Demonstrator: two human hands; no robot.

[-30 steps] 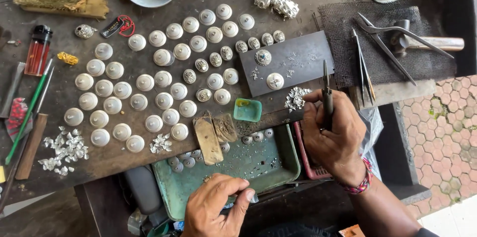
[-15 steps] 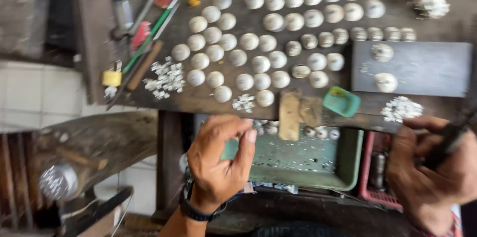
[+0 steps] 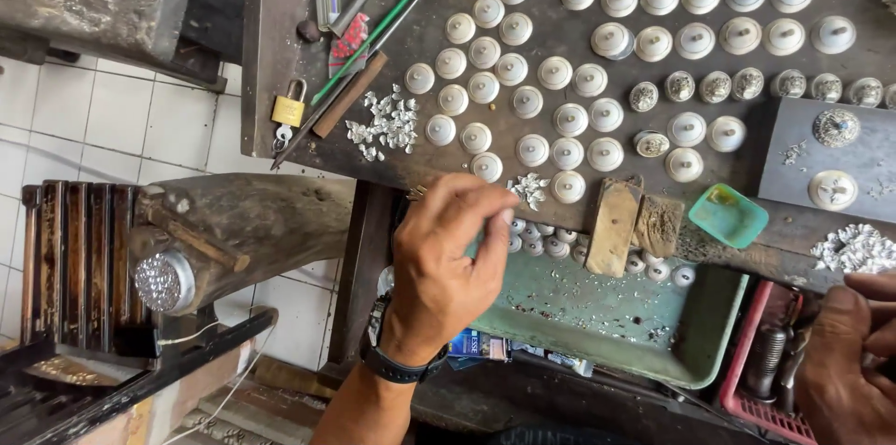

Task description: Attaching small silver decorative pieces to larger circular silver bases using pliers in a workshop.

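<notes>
The left hand hangs over the front edge of the table, its back to the camera, and its fingers are bent together at the tips as if they pinch something very small — I cannot tell if a piece is really between them. Just at two o'clock from these fingertips lies a small heap of silver scraps, and a little further at the same direction begin the rows of white domed caps, which cover the table up to twelve o'clock. Below the hand, at four o'clock, the green tray sits under the table edge with more small caps in it. The right hand is at the lower right corner, partly cut by the frame; it seems closed around a dark tool over the pink basket, but the grip is not clear. A bigger pile of scraps lies at eleven o'clock, beside the padlock. In my judgement the risk is here: the scraps are light and sit close to the edge, so a careless sweep of the left wrist may push them into the tray or to the floor — and a tiny pinched piece can slip easily.
</notes>
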